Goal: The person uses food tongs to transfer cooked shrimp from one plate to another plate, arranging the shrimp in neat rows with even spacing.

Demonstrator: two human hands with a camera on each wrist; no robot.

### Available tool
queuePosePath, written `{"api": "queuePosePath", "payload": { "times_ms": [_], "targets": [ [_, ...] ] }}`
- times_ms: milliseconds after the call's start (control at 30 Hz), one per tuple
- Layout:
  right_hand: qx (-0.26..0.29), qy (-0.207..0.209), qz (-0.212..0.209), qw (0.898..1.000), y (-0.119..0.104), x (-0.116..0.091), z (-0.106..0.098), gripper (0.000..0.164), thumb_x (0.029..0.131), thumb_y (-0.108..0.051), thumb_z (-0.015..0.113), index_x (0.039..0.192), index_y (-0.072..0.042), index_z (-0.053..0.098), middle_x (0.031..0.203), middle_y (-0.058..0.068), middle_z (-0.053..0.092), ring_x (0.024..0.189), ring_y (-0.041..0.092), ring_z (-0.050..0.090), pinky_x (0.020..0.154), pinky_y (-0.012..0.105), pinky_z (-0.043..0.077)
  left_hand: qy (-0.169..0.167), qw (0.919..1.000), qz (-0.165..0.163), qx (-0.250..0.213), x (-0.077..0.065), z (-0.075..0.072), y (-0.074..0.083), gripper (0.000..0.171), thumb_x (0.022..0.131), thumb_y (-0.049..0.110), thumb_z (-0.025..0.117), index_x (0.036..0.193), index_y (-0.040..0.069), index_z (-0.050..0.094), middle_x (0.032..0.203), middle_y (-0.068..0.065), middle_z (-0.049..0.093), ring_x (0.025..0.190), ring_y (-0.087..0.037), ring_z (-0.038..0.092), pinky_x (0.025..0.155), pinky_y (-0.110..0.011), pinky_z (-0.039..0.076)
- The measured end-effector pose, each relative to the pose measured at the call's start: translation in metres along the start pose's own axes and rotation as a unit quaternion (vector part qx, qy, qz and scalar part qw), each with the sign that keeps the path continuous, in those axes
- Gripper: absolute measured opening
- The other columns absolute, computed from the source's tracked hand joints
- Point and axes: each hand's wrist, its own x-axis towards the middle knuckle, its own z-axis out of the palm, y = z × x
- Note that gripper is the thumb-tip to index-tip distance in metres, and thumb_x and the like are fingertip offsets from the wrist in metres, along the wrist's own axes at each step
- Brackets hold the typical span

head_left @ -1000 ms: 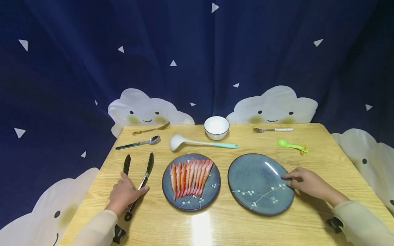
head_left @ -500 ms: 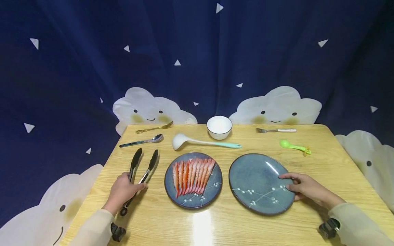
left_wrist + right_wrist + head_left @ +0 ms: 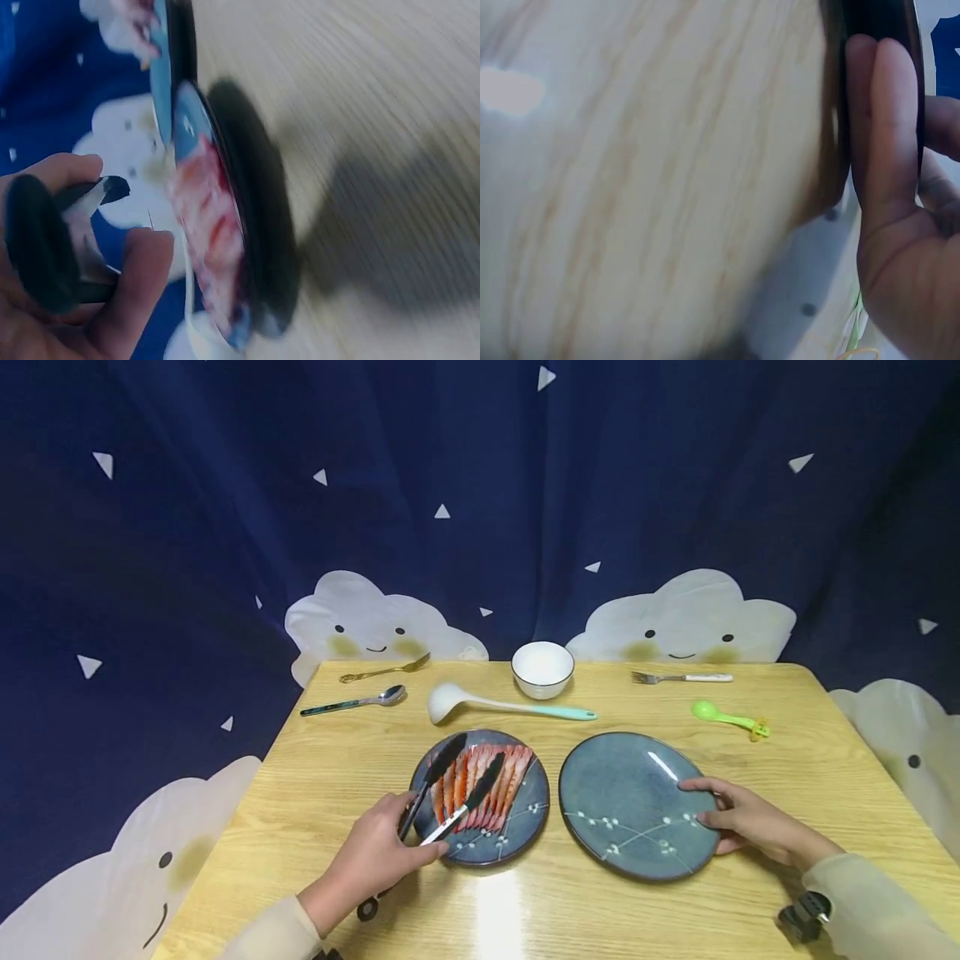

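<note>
My left hand (image 3: 378, 846) grips a pair of tongs (image 3: 453, 814) whose black-tipped arms stand spread over the shrimp (image 3: 517, 768). Those shrimp lie side by side in a row on the smaller blue plate (image 3: 534, 814). In the left wrist view the tongs' black end (image 3: 41, 244) sits between thumb and fingers, apart from the plate. My right hand (image 3: 757, 821) pinches the right rim of the larger blue plate (image 3: 630, 793), which bears only its painted white blossoms. In the right wrist view, fingers (image 3: 891, 127) lie flat along the plate's underside, with others on the opposite face.
Behind the plates lie a white ladle (image 3: 498, 704) with a mint handle and a white bowl (image 3: 543, 670). A spoon (image 3: 356, 702) and gold fork (image 3: 386, 670) are at back left. Another fork (image 3: 682, 677) and a green spoon (image 3: 727, 718) are at back right.
My left hand has picked up the tongs and carried them rightward from beside the smaller plate to above the shrimp. My right hand has closed its hold on the larger plate's rim.
</note>
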Motion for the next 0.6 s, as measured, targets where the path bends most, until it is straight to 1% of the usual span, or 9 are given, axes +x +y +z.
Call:
{"api": "queuePosePath", "payload": {
  "times_ms": [33,67,133,233,300,433,600],
  "targets": [
    [0.005,-0.004,0.002,1.000,0.000,0.000,-0.001,0.058,0.084,-0.011,0.057,0.133,-0.009,0.027,0.085,0.017,0.034,0.066,0.023,0.058,0.058,0.043,0.048,-0.006,0.9999,0.014,0.004,0.000,0.002,0.006,0.081,0.060,0.060,0.067,0.118,0.005,0.050,0.106,-0.005,0.054,0.096,-0.018,0.052,0.077,-0.035,0.044],
    [0.010,-0.005,0.004,1.000,0.000,0.000,-0.001,0.059,0.084,-0.011,0.057,0.134,-0.010,0.026,0.086,0.018,0.033,0.067,0.023,0.058,0.059,0.044,0.048,-0.016,0.9995,0.027,0.006,-0.001,0.003,0.011,0.082,0.060,0.061,0.065,0.118,0.005,0.050,0.104,-0.004,0.054,0.093,-0.016,0.052,0.075,-0.033,0.044],
    [0.019,-0.010,0.006,1.000,0.001,0.000,-0.001,0.061,0.084,-0.010,0.056,0.135,-0.012,0.024,0.091,0.021,0.034,0.070,0.026,0.059,0.060,0.045,0.047,-0.034,0.9983,0.045,0.012,-0.002,0.006,0.020,0.081,0.062,0.061,0.064,0.118,0.005,0.049,0.107,-0.004,0.053,0.096,-0.017,0.052,0.076,-0.033,0.044],
    [0.034,-0.017,0.009,0.999,0.002,0.002,-0.001,0.064,0.084,-0.009,0.055,0.137,-0.016,0.019,0.102,0.024,0.035,0.075,0.030,0.059,0.061,0.047,0.047,-0.058,0.9965,0.059,0.016,-0.002,0.010,0.028,0.078,0.065,0.057,0.065,0.118,0.002,0.049,0.109,-0.008,0.053,0.097,-0.020,0.052,0.076,-0.034,0.044],
    [0.045,-0.027,0.008,0.999,0.002,0.002,-0.002,0.066,0.085,-0.008,0.053,0.138,-0.018,0.015,0.109,0.026,0.035,0.079,0.033,0.059,0.062,0.048,0.046,-0.064,0.9955,0.066,0.022,-0.001,0.012,0.032,0.075,0.066,0.054,0.065,0.116,0.000,0.050,0.109,-0.011,0.054,0.097,-0.023,0.052,0.077,-0.036,0.044],
    [0.056,-0.035,0.007,0.998,0.002,0.003,-0.003,0.067,0.085,-0.007,0.053,0.138,-0.019,0.012,0.112,0.026,0.036,0.083,0.036,0.058,0.063,0.049,0.046,-0.068,0.9948,0.071,0.029,0.001,0.015,0.036,0.071,0.068,0.051,0.065,0.114,-0.002,0.052,0.107,-0.014,0.055,0.097,-0.025,0.053,0.078,-0.037,0.043],
    [0.062,-0.041,0.004,0.997,0.004,0.003,-0.004,0.066,0.086,-0.006,0.052,0.138,-0.020,0.013,0.114,0.026,0.035,0.084,0.037,0.057,0.064,0.049,0.045,-0.092,0.9945,0.048,0.015,0.003,0.016,0.042,0.073,0.070,0.051,0.064,0.116,-0.004,0.050,0.112,-0.017,0.053,0.103,-0.028,0.049,0.082,-0.039,0.041]
  ]
}}
